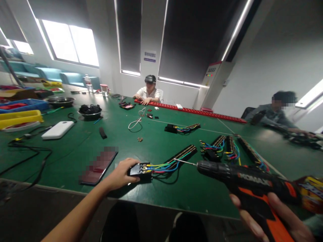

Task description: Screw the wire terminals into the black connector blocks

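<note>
My left hand (pixel 125 174) grips a black terminal block (pixel 141 169) at the front of the green table, its fingers closed round the left end. Yellow, blue, green and red wires (pixel 160 167) run from the block to a long black strip with brass contacts (pixel 185 153). At the right, my right hand (pixel 272 215) is wrapped round the handle of a black and orange cordless drill (pixel 247 179). The drill's long thin bit (pixel 186 162) points left, with its tip above the wires and apart from the block.
More wired strips (pixel 230 148) lie at right, another wired block (pixel 171 128) farther back. Small brass screws (pixel 140 139), a phone (pixel 101 166), a white power bank (pixel 58 130) and a metal bowl (pixel 90 116) are at left. One person (pixel 150 92) sits opposite, another (pixel 275 111) at right.
</note>
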Demonstrator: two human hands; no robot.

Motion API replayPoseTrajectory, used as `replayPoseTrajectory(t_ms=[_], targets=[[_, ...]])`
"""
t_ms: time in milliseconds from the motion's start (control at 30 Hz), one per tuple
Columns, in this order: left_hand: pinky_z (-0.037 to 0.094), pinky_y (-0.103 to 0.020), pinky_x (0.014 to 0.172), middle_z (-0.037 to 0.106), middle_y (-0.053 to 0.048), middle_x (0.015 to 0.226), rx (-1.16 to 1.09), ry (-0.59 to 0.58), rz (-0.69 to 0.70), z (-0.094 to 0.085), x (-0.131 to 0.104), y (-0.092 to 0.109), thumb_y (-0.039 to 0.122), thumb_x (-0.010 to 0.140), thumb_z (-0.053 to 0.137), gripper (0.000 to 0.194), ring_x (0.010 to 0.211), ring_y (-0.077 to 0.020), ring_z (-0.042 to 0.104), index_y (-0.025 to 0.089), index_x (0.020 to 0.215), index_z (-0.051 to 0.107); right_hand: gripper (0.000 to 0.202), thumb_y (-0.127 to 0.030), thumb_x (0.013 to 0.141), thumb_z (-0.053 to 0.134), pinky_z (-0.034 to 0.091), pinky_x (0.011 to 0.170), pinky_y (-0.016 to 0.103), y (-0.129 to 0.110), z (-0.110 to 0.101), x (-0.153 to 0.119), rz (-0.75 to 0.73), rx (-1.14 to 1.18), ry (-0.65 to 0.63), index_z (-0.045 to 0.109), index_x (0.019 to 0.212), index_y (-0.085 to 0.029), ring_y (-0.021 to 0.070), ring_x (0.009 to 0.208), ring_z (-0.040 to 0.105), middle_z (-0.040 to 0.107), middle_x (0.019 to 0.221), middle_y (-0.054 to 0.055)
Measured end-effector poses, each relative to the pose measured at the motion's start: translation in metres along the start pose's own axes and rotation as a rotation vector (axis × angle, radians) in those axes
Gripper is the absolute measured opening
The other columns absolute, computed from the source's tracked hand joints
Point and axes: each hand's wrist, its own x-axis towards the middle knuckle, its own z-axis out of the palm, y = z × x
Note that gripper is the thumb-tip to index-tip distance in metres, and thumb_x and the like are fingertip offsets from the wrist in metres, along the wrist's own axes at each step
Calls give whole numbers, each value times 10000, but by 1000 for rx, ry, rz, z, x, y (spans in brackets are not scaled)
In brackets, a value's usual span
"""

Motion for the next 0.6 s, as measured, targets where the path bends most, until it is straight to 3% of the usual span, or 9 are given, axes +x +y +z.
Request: replayPoseTrajectory(t_ms=[200, 333, 433, 600], targets=[[412, -406, 987, 647, -73, 1205, -24, 55, -13, 6, -7, -3, 335, 759, 668, 477, 1104, -274, 566, 218, 1214, 588, 622, -702, 726, 686, 482, 573, 282, -33, 54, 27, 70, -43, -147, 744, 1062, -182, 181, 632, 610, 678, 725, 72], [424, -402, 983, 634, -77, 1211, -81, 96, 15, 10, -9, -2, 304, 776, 648, 474, 1111, -264, 565, 220, 1233, 556, 508, -554, 678, 813, 491, 606, 265, -49, 78, 44, 69, -167, -144, 744, 986, -155, 160, 650, 615, 689, 740, 60], [433, -390, 965, 638, -74, 1177, -96, 119, 44, 8, -9, 1, 289, 778, 654, 434, 1084, -256, 571, 218, 1196, 565, 529, -494, 641, 859, 490, 575, 252, -61, 96, 53, 82, -251, -124, 704, 1042, -186, 134, 640, 606, 713, 884, 59], [442, -391, 941, 646, -71, 1151, -90, 133, 86, 7, -9, 2, 263, 773, 663, 408, 1055, -256, 572, 224, 1172, 585, 512, -558, 596, 857, 455, 518, 243, -70, 117, 62, 125, -480, -153, 650, 837, -155, 121, 548, 560, 601, 628, -10]])
